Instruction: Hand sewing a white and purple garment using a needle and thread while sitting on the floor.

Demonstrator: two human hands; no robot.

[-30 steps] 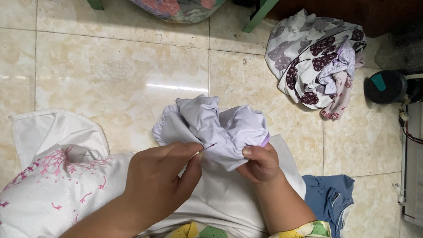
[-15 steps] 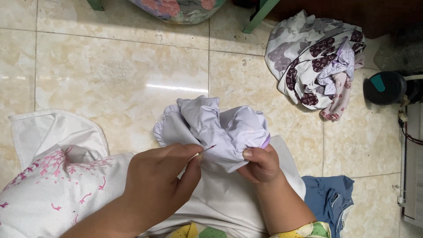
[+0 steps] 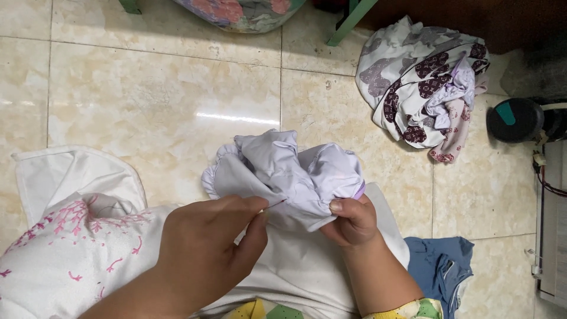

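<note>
Lilac-white cloth, a bunched garment [image 3: 289,177], is held up over the person's lap, above the tiled floor [image 3: 165,88]. The right hand [image 3: 353,220] is clamped on the lower right fold, thumb pressed on top of the fabric. The left hand [image 3: 204,251] has thumb and forefinger pinched together on a thin needle [image 3: 275,204], whose tip meets the cloth at its lower middle edge.

Beneath both hands a white cloth with pink embroidery [image 3: 71,248] spreads across the lap and out to the left over the tiles. A blue garment [image 3: 440,269] lies on the floor just beside the right forearm. Well apart, at upper right, sits a crumpled patterned cloth in grey and maroon [image 3: 422,88]. A round black object with a teal patch [image 3: 514,118] stands near it at the right edge. A floral bundle [image 3: 242,12] shows at the top edge.
</note>
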